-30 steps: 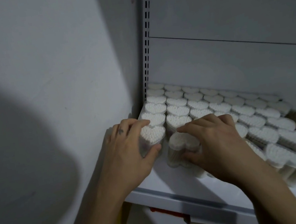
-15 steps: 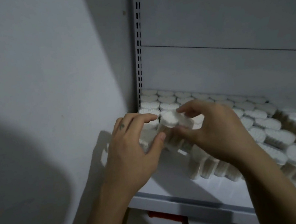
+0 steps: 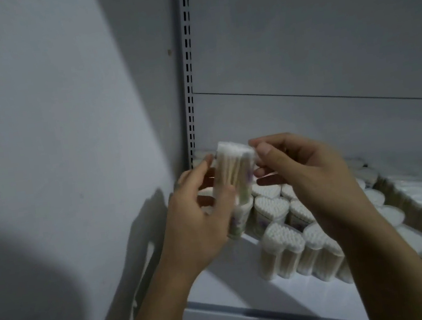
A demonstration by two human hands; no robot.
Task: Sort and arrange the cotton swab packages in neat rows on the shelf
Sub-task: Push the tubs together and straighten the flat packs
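we're holding swab pack (image 3: pixel 235 172) above shelf (image 3: pixel 234 285), likely to realign | left hand (image 3: pixel 201 215) gripping body | right hand (image 3: pixel 305 171) pinching top

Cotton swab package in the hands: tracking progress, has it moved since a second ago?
Yes. The cotton swab package rose: it stood on the shelf among the rows; now it is held above them.

Left hand (image 3: pixel 198 215) and right hand (image 3: pixel 305 171), raised together, pinch one swab package (image 3: pixel 232 167) with curled fingers (image 3: pixel 269 140)
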